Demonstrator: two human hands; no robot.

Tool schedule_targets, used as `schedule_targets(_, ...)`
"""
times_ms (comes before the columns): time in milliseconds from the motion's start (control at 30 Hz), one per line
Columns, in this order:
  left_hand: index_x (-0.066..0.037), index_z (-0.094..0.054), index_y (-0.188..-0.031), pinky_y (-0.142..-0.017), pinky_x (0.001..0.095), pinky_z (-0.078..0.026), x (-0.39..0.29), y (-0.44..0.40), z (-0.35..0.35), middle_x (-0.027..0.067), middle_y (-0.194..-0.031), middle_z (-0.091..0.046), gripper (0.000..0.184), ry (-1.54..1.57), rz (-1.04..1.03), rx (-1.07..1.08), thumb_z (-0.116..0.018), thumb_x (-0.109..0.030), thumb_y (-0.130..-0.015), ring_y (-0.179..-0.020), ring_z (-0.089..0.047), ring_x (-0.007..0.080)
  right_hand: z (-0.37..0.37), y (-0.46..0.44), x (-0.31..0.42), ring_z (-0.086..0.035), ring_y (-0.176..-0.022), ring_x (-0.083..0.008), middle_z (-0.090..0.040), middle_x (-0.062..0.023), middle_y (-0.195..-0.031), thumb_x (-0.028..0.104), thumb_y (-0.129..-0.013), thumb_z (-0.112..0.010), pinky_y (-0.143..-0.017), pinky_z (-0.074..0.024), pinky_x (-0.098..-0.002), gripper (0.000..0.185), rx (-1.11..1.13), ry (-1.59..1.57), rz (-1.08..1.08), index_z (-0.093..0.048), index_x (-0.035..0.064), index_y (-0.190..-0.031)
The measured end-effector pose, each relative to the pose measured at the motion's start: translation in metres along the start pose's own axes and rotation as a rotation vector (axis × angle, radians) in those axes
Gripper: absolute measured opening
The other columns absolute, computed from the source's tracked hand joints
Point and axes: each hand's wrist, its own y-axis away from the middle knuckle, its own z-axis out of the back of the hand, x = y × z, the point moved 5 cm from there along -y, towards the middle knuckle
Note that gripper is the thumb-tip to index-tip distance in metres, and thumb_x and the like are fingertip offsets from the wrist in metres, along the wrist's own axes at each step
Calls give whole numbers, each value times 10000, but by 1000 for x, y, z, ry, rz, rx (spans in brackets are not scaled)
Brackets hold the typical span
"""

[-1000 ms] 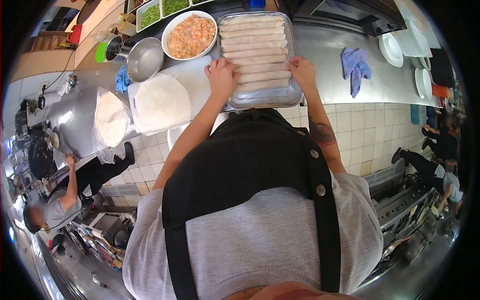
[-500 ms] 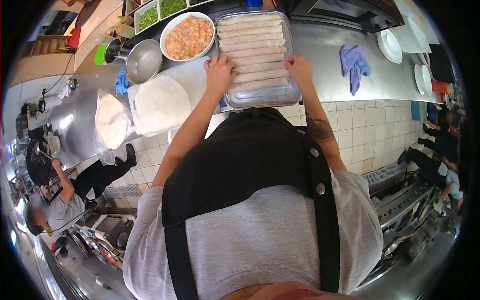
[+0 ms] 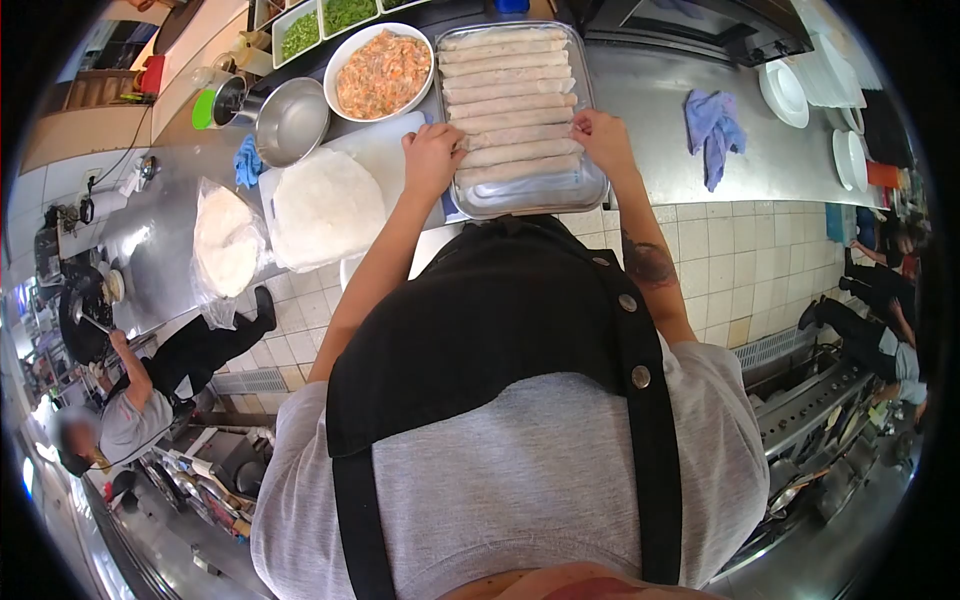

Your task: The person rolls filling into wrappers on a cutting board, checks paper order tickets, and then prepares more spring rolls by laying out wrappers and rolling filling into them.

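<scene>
Rows of long, pale uncooked spring rolls [image 3: 510, 96] lie side by side in a clear rectangular tray [image 3: 530, 200]. My left hand [image 3: 431, 158] is at the left ends of the lower rolls, thumb and fingers pinched on the end of one roll [image 3: 520, 136]. At that roll's right end, my right hand [image 3: 604, 142] has its fingertips closed in a pinch too. Left of the tray, a stack of thin white wrapper sheets [image 3: 328, 205] rests on a white board [image 3: 405, 135]. Beyond it stands a white bowl of orange-flecked filling [image 3: 383, 75].
Around the counter are a metal bowl [image 3: 291, 122], wrappers in a plastic bag [image 3: 226, 240], a blue cloth [image 3: 713, 130], white dishes [image 3: 783, 93] and containers of chopped greens [image 3: 299, 36]. A co-worker [image 3: 140, 415] handles a wok [image 3: 85, 315] at left; other people are far right.
My left hand's fingers have drawn in from lying over the rolls to a pinch at their left ends. My right hand stays at the right ends. The view has shifted slightly.
</scene>
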Motion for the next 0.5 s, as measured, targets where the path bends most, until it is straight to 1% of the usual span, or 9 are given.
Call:
schedule_targets(200,-157,-718,-938,-892,459,-345,-6,-8,1,-7,-948,-653,196,-118,-78,73,-747,-192,-747,-999,-561,221,-1,0,-1,-710,-774,-235,-716,-133,-826,115,-763,-768,-728,-554,-320,206,17,-16,4,-692,13,-925)
schedule_targets(267,-160,-713,-939,-895,469,-341,-6,-7,-2,-4,-939,-649,187,-99,-44,57,-738,-193,-757,-1007,-558,222,0,0,1,-710,-773,-238,-716,-134,-827,114,-765,-766,-726,-553,-321,204,20,15,2,-692,13,-927)
schedule_targets(367,-161,-709,-969,-895,474,-348,-4,-2,-2,-3,-958,-656,205,-68,-9,25,-731,-182,-767,-1012,-561,225,4,5,8,-688,-772,-320,-699,-172,-831,131,-755,-753,-714,-543,-386,200,-30,-25,18,-687,17,-905)
schedule_targets(500,-148,-705,-1022,-892,454,-371,-3,13,6,2,-1028,-675,239,24,6,-63,-721,-156,-784,-1026,-573,234,4,11,9,-678,-791,-333,-695,-177,-854,110,-785,-715,-724,-535,-411,153,-121,-30,86,-686,17,-903)
